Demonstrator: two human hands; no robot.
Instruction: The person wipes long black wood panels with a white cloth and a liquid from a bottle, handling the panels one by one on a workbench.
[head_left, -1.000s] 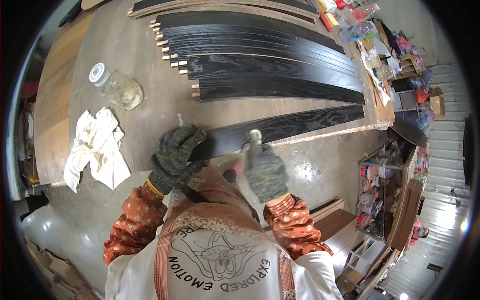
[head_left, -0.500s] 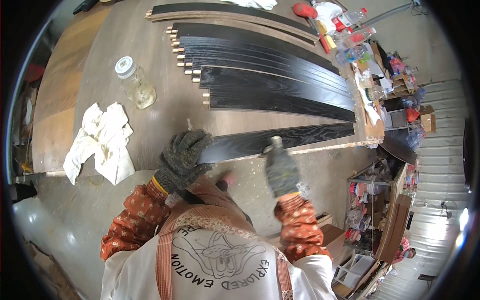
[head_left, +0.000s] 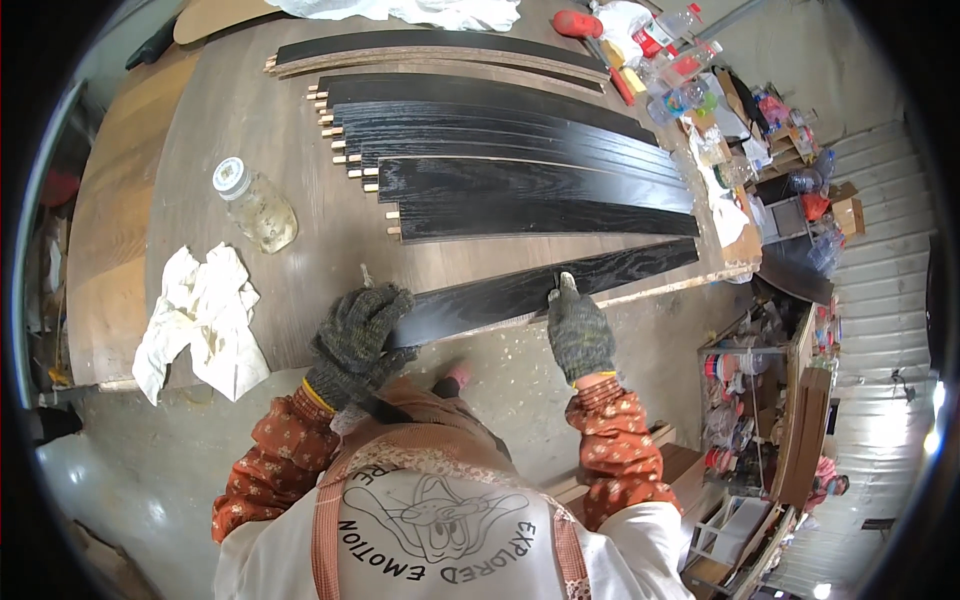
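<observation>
A long black-stained wooden slat point(head_left: 600, 277) lies along the near edge of the brown worktable point(head_left: 250, 120). My left hand point(head_left: 358, 335), in a dark knitted glove, grips the slat's left end. In the same kind of glove, my right hand point(head_left: 578, 328) pinches the slat's near edge about midway along it. Beyond the slat lies a row of several more black slats point(head_left: 520, 165) with pale wooden tenons at their left ends.
A lidded glass jar point(head_left: 255, 205) lies on the table at the left, with a crumpled white rag point(head_left: 200, 315) nearer the edge. Bottles, tools and clutter crowd the table's far right end point(head_left: 690, 70). Shelves and boxes point(head_left: 770, 400) stand to the right, on the concrete floor.
My right hand has slid rightward along the near slat. The left hand stays on the slat's left end.
</observation>
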